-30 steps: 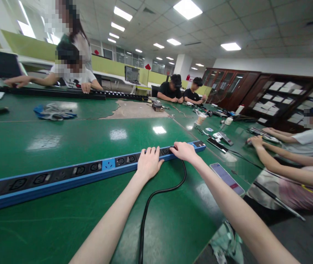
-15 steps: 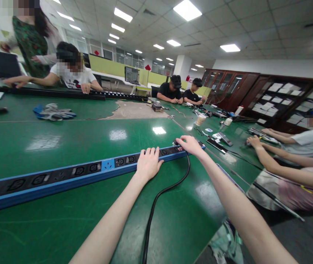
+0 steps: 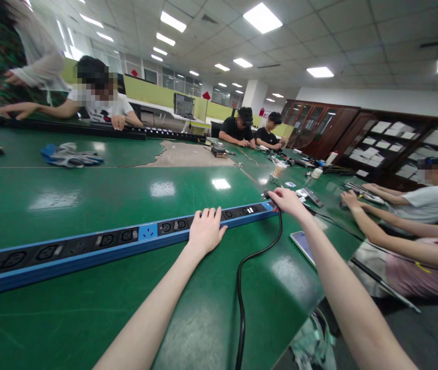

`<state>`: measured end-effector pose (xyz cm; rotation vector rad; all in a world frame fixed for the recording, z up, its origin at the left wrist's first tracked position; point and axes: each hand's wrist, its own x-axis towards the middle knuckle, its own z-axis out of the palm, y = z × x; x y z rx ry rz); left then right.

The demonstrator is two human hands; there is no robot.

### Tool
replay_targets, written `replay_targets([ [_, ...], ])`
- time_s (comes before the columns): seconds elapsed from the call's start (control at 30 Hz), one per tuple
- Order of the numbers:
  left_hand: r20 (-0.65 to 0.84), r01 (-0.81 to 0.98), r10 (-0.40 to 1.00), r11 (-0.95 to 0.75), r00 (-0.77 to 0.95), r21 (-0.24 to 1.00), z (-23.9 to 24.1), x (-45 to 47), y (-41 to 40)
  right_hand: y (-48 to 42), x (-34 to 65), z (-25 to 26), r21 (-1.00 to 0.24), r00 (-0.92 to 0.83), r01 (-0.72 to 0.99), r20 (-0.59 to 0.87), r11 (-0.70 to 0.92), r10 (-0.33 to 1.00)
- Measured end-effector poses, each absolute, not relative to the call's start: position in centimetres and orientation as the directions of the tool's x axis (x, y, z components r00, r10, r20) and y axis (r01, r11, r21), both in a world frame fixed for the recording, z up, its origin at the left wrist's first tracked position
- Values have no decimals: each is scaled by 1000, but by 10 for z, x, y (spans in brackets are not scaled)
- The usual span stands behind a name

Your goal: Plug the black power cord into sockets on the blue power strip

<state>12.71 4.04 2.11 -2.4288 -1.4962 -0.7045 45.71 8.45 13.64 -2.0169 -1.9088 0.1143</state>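
Note:
A long blue power strip [image 3: 107, 254] with black socket faces and blue socket blocks lies across the green table. My left hand [image 3: 206, 228] rests over its middle, fingers across the top and thumb on the near side, holding it. Near the strip's far right end, my right hand [image 3: 286, 199] is closed on a black power plug [image 3: 266, 195], its prongs pointing left. The plug is above the strip, apart from the sockets as far as I can see. From it a black cable [image 3: 241, 288] curves down to the table's near edge.
A phone [image 3: 304, 246] lies beneath my right forearm. Blue-grey gloves [image 3: 71, 155] lie at the far left, and a cup [image 3: 279, 169] stands farther back. A co-worker's hands [image 3: 351, 199] are at the right. Other people sit around the table.
My right hand has moved right and slightly toward the strip's end with the plug, uncovering sockets there. The cable has shifted right. My left hand stays on the strip.

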Motion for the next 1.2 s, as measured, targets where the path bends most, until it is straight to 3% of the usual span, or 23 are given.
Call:
replay_targets([
  [0.27,485,877,791,-472,373,94,22,127,39,84,462,123,-53,72,996,114,-67,991],
  [0.47,487,883,793,-461,366,89,22,127,39,88,449,113,108,86,987,251,-116,964],
  [0.87,479,881,799,-462,365,99,22,127,39,102,427,112,97,203,971,161,-220,966],
  [1.1,480,884,793,-461,374,74,23,128,39,99,427,107,104,190,971,226,-218,955],
  [1.2,484,885,790,-461,377,63,24,129,39,104,430,111,77,196,974,172,-212,965],
])
